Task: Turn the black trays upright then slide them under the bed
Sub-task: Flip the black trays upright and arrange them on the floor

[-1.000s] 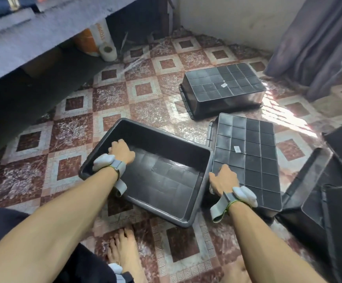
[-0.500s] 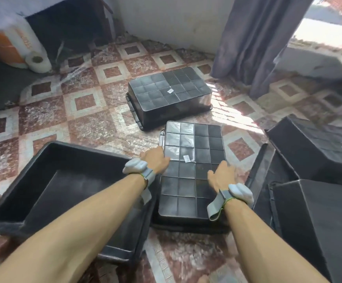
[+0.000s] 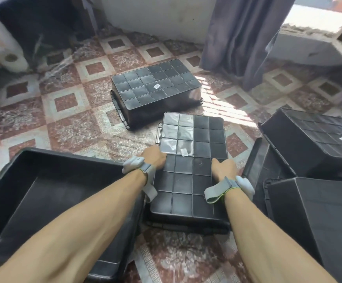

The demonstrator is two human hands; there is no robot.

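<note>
An upside-down black tray point(image 3: 192, 176) lies on the floor in front of me, its gridded bottom facing up. My left hand point(image 3: 154, 158) rests on its left edge and my right hand point(image 3: 223, 167) on its right edge, fingers curled over the sides. To the left stands an upright black tray point(image 3: 49, 193), open side up. A second upside-down tray point(image 3: 156, 88) lies farther back. More black trays point(image 3: 313, 144) are piled at the right, one on its side point(image 3: 262, 166).
Patterned red and white floor tiles point(image 3: 68, 127) surround the trays. A grey curtain point(image 3: 245, 37) hangs at the back right. A white roll point(image 3: 11, 58) and the dark space under the bed point(image 3: 33, 23) are at the far left.
My left hand left the upright tray's rim and moved onto the upside-down tray's left edge. My right hand shifted along its right side. The view swung right, away from the bed.
</note>
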